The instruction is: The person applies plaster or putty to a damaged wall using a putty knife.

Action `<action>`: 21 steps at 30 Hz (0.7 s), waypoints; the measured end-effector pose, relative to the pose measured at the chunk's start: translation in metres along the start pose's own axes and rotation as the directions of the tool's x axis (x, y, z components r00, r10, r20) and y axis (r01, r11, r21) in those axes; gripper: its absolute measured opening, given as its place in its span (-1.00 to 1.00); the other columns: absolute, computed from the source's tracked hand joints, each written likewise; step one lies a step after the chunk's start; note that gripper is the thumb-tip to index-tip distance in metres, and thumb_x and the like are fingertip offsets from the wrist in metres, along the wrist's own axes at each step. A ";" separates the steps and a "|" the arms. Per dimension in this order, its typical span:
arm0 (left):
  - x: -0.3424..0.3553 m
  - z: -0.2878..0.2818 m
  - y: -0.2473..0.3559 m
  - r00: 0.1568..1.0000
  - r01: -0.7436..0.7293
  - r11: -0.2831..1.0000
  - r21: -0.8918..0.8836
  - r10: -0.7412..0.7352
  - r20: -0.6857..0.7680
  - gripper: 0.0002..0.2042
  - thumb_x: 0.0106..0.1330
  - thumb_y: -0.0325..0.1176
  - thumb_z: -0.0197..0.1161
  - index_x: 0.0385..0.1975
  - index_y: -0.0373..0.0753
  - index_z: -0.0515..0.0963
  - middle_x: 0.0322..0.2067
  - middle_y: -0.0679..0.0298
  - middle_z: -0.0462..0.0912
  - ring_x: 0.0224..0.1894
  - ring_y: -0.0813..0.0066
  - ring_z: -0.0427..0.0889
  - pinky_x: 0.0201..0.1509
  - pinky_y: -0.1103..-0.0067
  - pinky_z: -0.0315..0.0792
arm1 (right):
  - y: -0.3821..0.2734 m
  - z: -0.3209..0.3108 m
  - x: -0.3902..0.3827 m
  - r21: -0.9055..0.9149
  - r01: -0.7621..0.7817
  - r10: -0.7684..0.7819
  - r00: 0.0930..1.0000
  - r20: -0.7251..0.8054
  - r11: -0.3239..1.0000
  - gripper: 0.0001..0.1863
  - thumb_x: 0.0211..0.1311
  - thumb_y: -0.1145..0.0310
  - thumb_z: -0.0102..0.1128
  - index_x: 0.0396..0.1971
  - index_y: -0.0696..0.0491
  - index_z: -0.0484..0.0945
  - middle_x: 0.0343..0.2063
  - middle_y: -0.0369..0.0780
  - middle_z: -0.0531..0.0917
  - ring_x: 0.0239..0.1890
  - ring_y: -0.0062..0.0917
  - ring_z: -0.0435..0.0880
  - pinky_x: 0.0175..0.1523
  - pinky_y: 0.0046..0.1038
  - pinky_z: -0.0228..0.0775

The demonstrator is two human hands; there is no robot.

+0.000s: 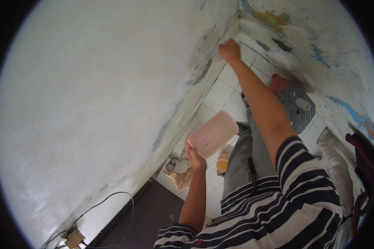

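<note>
My left hand (195, 158) grips a shallow pink plastic container (214, 135) by its near corner, with the inside facing up and pale smears in it. My right arm is stretched far ahead, and my right hand (230, 50) is closed in a fist close to the left wall near the room's corner. Whatever that hand may hold is hidden behind the fingers. The wall (112, 83) beside it is whitish with rough grey patches along its lower part.
Right of my legs, a grey slatted stool (299, 110) carries a whitish round thing. Peeling paint marks the right wall (316, 50). An orange-lidded tub (222, 162) and crumpled brown paper (179, 177) lie on white tiles. A cable loops from a socket box (74, 239).
</note>
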State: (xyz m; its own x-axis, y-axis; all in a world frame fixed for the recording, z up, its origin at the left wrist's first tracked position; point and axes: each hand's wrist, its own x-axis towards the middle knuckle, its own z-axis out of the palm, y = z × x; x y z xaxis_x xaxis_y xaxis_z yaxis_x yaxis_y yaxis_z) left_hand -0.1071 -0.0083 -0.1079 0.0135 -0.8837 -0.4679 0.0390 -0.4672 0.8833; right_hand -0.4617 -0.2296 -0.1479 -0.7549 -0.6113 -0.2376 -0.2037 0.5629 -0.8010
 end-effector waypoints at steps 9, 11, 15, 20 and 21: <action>0.000 -0.005 -0.001 1.000 -0.012 1.000 0.013 0.012 0.009 -0.46 0.31 -0.22 -0.05 0.26 -0.38 0.29 0.11 0.12 0.48 0.17 0.28 0.50 0.26 0.37 0.39 | 0.026 -0.031 0.015 0.751 -0.111 -0.012 0.988 0.157 0.651 -0.79 0.23 0.42 0.08 -0.34 0.32 0.47 -0.41 0.01 0.64 -0.49 -0.36 0.70 -0.45 -0.38 0.61; 0.001 -0.003 0.000 0.999 -0.024 1.000 0.006 0.023 0.045 -0.45 0.34 -0.18 -0.03 0.26 -0.37 0.28 0.12 0.13 0.48 0.18 0.28 0.49 0.27 0.37 0.38 | 0.022 -0.026 0.013 0.376 -0.153 0.109 0.985 0.135 0.914 -0.78 0.22 0.41 0.10 -0.38 0.31 0.48 -0.46 -0.01 0.64 -0.53 -0.38 0.69 -0.44 -0.40 0.61; 0.002 0.002 -0.004 1.000 -0.021 0.999 0.035 0.021 0.007 -0.45 0.34 -0.17 -0.04 0.26 -0.37 0.28 0.11 0.13 0.48 0.18 0.28 0.49 0.28 0.38 0.37 | -0.015 0.008 0.023 0.335 -0.062 0.010 0.988 0.155 0.940 -0.72 0.07 0.27 0.12 -0.51 0.22 0.58 -0.42 0.07 0.70 -0.37 -0.16 0.73 -0.11 -0.26 0.56; 0.003 0.004 0.000 0.999 -0.031 1.000 0.000 0.031 0.013 -0.46 0.32 -0.22 -0.06 0.27 -0.36 0.28 0.13 0.11 0.48 0.18 0.27 0.49 0.27 0.37 0.38 | -0.005 -0.024 0.023 0.544 -0.031 -0.046 0.991 0.127 0.839 -0.66 0.05 0.20 0.12 -0.52 0.24 0.58 -0.38 0.10 0.69 -0.25 -0.07 0.72 -0.04 -0.21 0.53; 0.005 0.005 0.001 0.999 -0.041 0.999 -0.006 0.041 0.002 -0.46 0.32 -0.22 -0.06 0.27 -0.36 0.28 0.13 0.11 0.48 0.18 0.27 0.49 0.27 0.37 0.38 | 0.000 -0.034 0.019 0.449 -0.011 -0.003 1.000 0.031 0.894 -0.66 0.05 0.20 0.12 -0.52 0.25 0.58 -0.38 0.10 0.69 -0.24 -0.05 0.71 -0.03 -0.21 0.53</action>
State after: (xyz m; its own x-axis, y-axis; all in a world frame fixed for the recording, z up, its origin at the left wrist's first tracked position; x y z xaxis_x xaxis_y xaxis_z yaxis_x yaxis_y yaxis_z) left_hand -0.1123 -0.0132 -0.1088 0.0135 -0.9022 -0.4312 0.0445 -0.4303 0.9016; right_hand -0.4970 -0.2226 -0.1340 -0.7346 -0.6299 -0.2522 0.1062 0.2603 -0.9597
